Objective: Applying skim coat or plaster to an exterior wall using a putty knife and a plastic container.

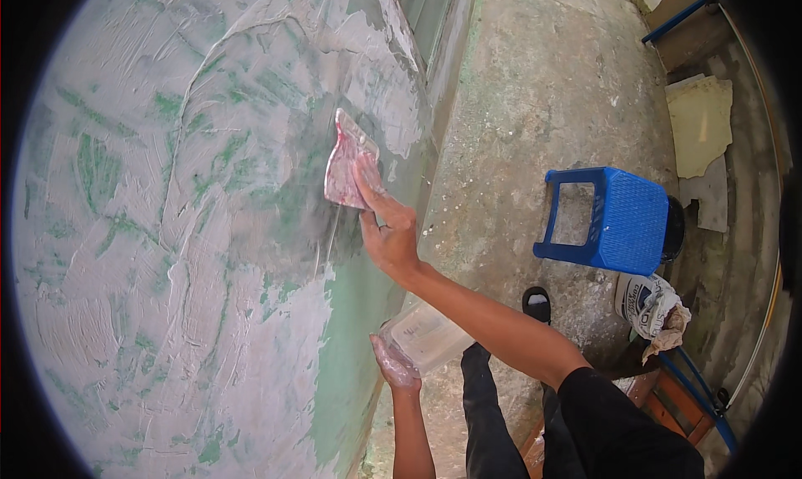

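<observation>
My right hand point(386, 227) presses a flat pinkish scraper blade point(347, 162), smeared with grey putty, against the green wall point(167, 228). The fingers hold the blade's lower edge. The wall is covered in rough whitish-grey putty strokes with green paint showing through. Lower down, my left hand point(394, 366) grips a clear plastic tub point(426, 335) coated with putty, held close to the wall's base beside my right forearm.
A blue plastic stool point(614, 220) lies on its side on the concrete floor point(535, 103). A white sack point(647, 302) with a rag sits near it. My dark trouser legs and a shoe point(536, 302) are below. Boards and blue metal bars lie at the right.
</observation>
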Demonstrator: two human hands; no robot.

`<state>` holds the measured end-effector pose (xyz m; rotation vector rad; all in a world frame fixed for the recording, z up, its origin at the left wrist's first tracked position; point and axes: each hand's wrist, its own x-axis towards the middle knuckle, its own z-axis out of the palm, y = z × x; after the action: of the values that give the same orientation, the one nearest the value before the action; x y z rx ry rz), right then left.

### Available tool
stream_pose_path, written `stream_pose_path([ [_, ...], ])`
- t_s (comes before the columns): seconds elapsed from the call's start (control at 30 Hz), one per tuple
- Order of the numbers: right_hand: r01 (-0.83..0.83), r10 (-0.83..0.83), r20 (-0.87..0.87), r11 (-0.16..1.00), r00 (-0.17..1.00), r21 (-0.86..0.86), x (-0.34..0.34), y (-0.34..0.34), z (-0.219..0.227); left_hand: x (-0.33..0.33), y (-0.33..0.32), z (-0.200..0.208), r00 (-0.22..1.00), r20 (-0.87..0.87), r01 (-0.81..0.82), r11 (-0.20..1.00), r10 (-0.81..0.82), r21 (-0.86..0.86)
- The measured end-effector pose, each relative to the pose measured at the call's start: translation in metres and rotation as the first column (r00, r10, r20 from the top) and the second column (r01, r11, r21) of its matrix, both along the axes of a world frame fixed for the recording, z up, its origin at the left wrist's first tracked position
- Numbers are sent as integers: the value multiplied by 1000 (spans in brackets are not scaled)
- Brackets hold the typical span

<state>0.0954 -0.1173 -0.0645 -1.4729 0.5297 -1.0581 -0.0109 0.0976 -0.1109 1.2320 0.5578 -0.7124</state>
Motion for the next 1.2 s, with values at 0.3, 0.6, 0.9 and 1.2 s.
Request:
stream_pose_path([
  [0.3,11,-7,41,996,999,-83,-37,1,-29,0,-12,-3,1000,7,10,1000,-9,-17],
  [0.6,-101,101,-42,995,994,-6,-26,26,-25,6,-13,-2,999,7,-32,999,32,16],
  [0.9,-488,547,-200,827,813,281,-131,-40,24,29,-23,3,997,75,-11,1000,11,0],
  [1.2,-860,312,-806,274,503,-430,-151,-47,44,31,-54,19,978,192,82,996,-86,27],
])
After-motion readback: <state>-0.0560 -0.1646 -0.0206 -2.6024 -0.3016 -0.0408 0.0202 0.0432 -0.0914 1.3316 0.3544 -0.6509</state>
